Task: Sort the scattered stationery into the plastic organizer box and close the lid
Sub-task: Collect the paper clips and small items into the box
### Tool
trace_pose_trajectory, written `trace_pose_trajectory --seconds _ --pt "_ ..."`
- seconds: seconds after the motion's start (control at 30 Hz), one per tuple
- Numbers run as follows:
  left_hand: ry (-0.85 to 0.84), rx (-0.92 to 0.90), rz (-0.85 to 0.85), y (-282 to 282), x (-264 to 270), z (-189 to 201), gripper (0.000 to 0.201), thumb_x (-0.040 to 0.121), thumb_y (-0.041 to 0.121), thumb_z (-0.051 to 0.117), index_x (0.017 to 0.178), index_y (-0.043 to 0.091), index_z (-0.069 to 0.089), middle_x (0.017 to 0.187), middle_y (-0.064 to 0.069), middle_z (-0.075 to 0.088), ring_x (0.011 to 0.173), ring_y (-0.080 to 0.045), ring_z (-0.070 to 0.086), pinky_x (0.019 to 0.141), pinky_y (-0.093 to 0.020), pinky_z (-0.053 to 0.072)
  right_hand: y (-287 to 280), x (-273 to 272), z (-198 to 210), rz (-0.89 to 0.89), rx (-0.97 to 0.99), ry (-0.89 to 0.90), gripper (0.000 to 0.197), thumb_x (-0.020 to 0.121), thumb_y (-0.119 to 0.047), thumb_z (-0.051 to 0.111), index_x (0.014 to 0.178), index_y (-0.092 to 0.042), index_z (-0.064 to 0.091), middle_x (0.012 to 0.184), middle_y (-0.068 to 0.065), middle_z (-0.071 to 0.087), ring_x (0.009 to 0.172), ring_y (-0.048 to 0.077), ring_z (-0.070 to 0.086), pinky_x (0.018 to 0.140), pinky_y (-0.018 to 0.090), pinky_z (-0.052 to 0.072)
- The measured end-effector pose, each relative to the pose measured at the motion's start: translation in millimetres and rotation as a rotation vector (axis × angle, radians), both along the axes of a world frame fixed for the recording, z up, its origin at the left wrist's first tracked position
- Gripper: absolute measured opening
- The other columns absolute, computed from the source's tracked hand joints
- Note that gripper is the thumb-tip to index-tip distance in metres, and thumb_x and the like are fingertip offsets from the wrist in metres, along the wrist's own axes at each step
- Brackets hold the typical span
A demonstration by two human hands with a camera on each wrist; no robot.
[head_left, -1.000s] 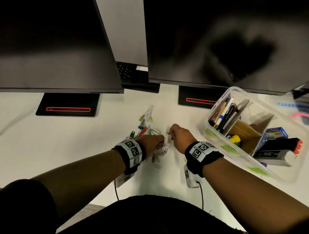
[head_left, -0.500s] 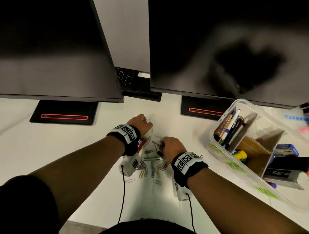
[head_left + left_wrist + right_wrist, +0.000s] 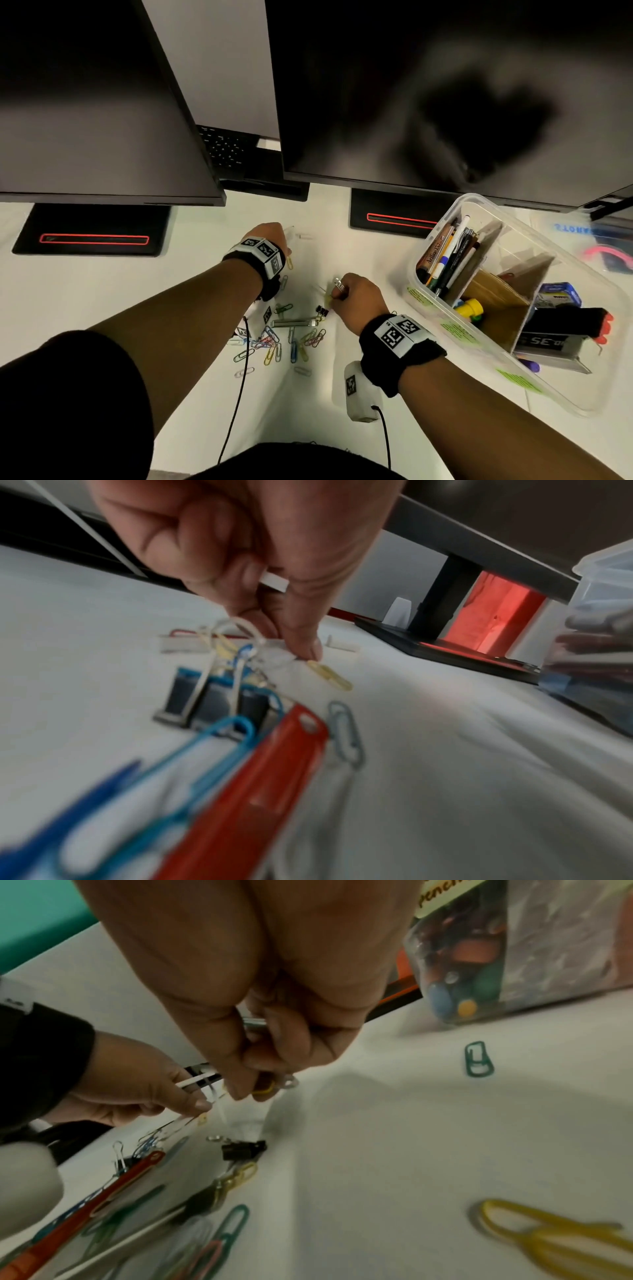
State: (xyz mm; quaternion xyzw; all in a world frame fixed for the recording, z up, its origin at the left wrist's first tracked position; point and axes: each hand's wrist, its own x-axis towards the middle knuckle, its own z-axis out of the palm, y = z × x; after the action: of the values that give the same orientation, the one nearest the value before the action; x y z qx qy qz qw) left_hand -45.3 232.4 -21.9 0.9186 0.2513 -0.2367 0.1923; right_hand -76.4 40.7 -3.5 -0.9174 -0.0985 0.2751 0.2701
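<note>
Yellow paper clip [image 3: 263,1089], seemingly in right hand [image 3: 356,296]

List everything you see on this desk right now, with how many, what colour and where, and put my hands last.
Monitors: two, black, at the back of the desk.
Keyboard: one, black, behind the gap between the monitors.
Organizer box: one, clear plastic, open, at the right.
Pens and pencils: a bundle, mixed colours, in the box's far compartment.
Paper clips: many, mixed colours, scattered between the forearms.
Binder clip: one, black, beside the right hand.
Red strip: one, lying among the clips.
Desk: white.
Left hand: pinching a thin white piece.
Right hand: gripping small metal clips.
</note>
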Motion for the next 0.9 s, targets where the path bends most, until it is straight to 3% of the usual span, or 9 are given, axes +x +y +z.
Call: trace_pose_trajectory --seconds 0.13,0.2,0.37,0.47,0.53,0.6,0.67,0.8,0.9 --pt "-0.014 -0.016 0.003 -7.5 -7.4 -2.0 0.028 0.089 0.028 0.058 0.106 0.006 0.055 0.101 -0.010 0.062 0.090 -0.028 0.058 0.076 -0.032 0.044 -5.3 2.5 -4.7 -0.082 0.104 0.120 0.019 0.078 -0.012 0.070 0.071 -0.016 0.053 0.076 0.003 0.056 0.074 0.020 0.050 0.066 0.027 0.040" --pt "-0.010 -0.018 -0.012 -11.7 -12.7 -4.2 0.025 0.090 0.028 0.056 0.105 0.008 0.055 0.097 -0.006 0.061 0.084 -0.025 0.055 0.073 -0.031 0.042 -8.1 3.2 -7.2 -0.131 0.142 0.156 0.022 0.079 -0.014 0.069 0.065 -0.016 0.052 0.065 0.002 0.054 0.069 0.023 0.052 0.068 0.032 0.045" --pt "-0.027 0.006 -0.074 -18.6 -25.3 -1.2 0.028 0.094 0.024 0.048 0.117 0.008 0.052 0.117 -0.010 0.061 0.105 -0.028 0.059 0.079 -0.031 0.043 -15.3 1.8 -8.4 -0.191 0.191 0.155 0.031 0.085 -0.018 0.064 0.057 -0.019 0.051 0.056 -0.001 0.053 0.056 0.019 0.050 0.065 0.029 0.043" --pt "-0.007 0.025 -0.130 -22.3 -31.2 1.1 0.030 0.094 0.020 0.045 0.121 0.009 0.050 0.120 -0.010 0.060 0.107 -0.027 0.058 0.081 -0.031 0.045 -16.6 0.4 -6.8 -0.252 0.281 0.166 0.025 0.081 -0.012 0.069 0.060 -0.018 0.058 0.058 -0.002 0.055 0.056 0.014 0.048 0.062 0.028 0.043" --pt "-0.003 0.007 -0.127 -22.5 -34.5 4.0 0.029 0.093 0.020 0.046 0.119 0.008 0.050 0.118 -0.011 0.060 0.104 -0.027 0.058 0.079 -0.031 0.045 -15.6 0.0 -5.9 -0.270 0.272 0.148 0.029 0.084 -0.012 0.064 0.057 -0.017 0.057 0.061 0.006 0.059 0.058 0.019 0.050 0.063 0.032 0.046" --pt "-0.025 -0.038 -0.090 -21.5 -35.6 7.3 0.027 0.094 0.021 0.046 0.116 0.006 0.052 0.115 -0.012 0.061 0.094 -0.026 0.057 0.075 -0.030 0.042 -14.5 0.2 -4.2 -0.323 0.287 0.153 0.030 0.085 -0.008 0.055 0.056 -0.014 0.058 0.071 0.015 0.066 0.065 0.024 0.054 0.072 0.039 0.050" --pt "-0.075 -0.067 -0.036 -19.1 -35.4 11.6 0.025 0.094 0.021 0.045 0.112 0.006 0.055 0.111 -0.013 0.063 0.085 -0.024 0.054 0.072 -0.029 0.041 -13.8 0.0 -2.1 -0.343 0.300 0.180 0.028 0.086 -0.007 0.050 0.060 -0.013 0.059 0.066 0.009 0.067 0.063 0.020 0.053 0.072 0.036 0.047" --pt "-0.164 -0.131 0.089 -11.4 -37.2 15.4 0.025 0.095 0.015 0.040 0.113 0.010 0.057 0.117 -0.012 0.062 0.103 -0.029 0.059 0.082 -0.032 0.045 -8.2 1.0 0.6 -0.319 0.321 0.197 0.027 0.091 -0.004 0.044 0.068 -0.014 0.055 0.060 0.000 0.059 0.057 0.011 0.051 0.064 0.025 0.041" --pt "-0.207 -0.247 0.224 -4.2 -40.9 21.4 0.029 0.098 0.014 0.036 0.117 0.011 0.058 0.124 -0.011 0.059 0.111 -0.031 0.056 0.089 -0.034 0.045 5.8 15.5 1.5 -0.285 0.274 0.182 0.029 0.087 0.006 0.032 0.076 -0.014 0.049 0.072 0.003 0.054 0.063 0.020 0.055 0.058 0.025 0.044"
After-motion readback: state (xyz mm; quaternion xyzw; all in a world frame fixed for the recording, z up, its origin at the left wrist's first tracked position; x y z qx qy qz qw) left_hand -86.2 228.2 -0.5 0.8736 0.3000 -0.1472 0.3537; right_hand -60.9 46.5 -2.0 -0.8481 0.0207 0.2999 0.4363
